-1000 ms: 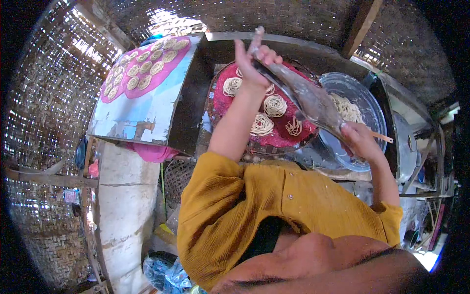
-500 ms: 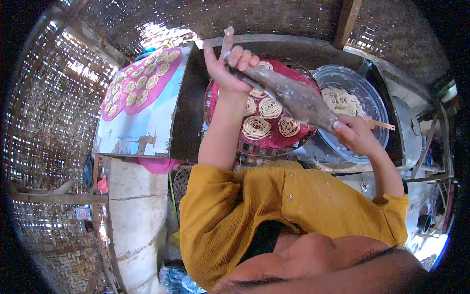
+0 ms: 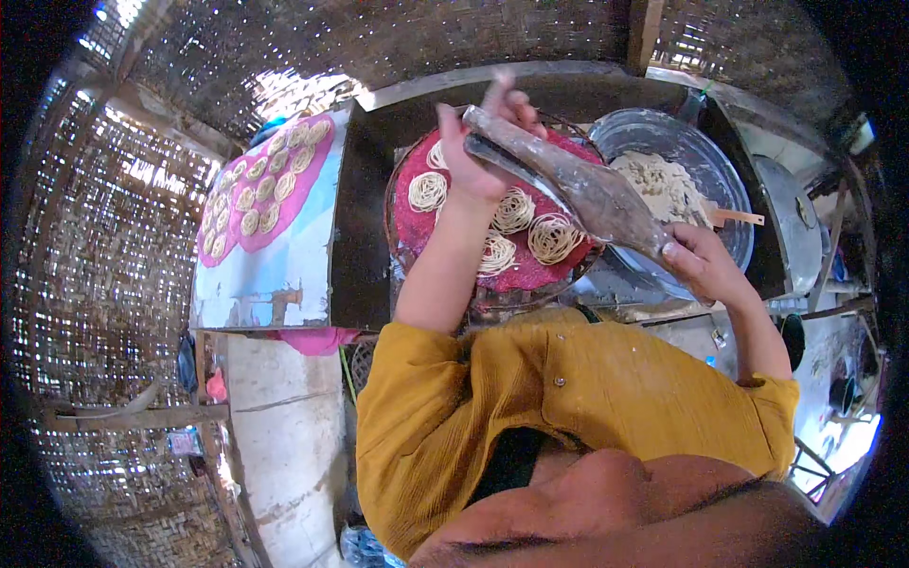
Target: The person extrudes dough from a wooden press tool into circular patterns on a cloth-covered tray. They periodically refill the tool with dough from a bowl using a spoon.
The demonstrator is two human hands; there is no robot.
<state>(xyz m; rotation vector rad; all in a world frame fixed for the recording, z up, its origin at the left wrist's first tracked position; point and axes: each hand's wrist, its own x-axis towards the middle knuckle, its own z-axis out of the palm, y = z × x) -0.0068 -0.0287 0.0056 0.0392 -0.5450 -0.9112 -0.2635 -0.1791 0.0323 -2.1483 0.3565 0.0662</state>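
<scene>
A long grey-brown wooden press, streaked with pale dough, slants in front of me above a round tray. My right hand is wrapped round its lower right end. At the upper left, two handle-like arms of the press lie against the palm of my left hand, whose thumb and fingers are apart; the fingertips are blurred. Beneath is a pink-red sheet on the tray, carrying several coiled noodle-like dough rounds. My left forearm and the press hide part of them.
At the right stands a wide translucent basin holding dough and an orange-handled tool. More coils lie on a pink sheet over a pale blue board at the left. Woven walls enclose the place.
My left hand and the handle end of the press have moved right and down. The fingers of my left hand have lifted from the handle. My right hand keeps its grip, slightly further right.
</scene>
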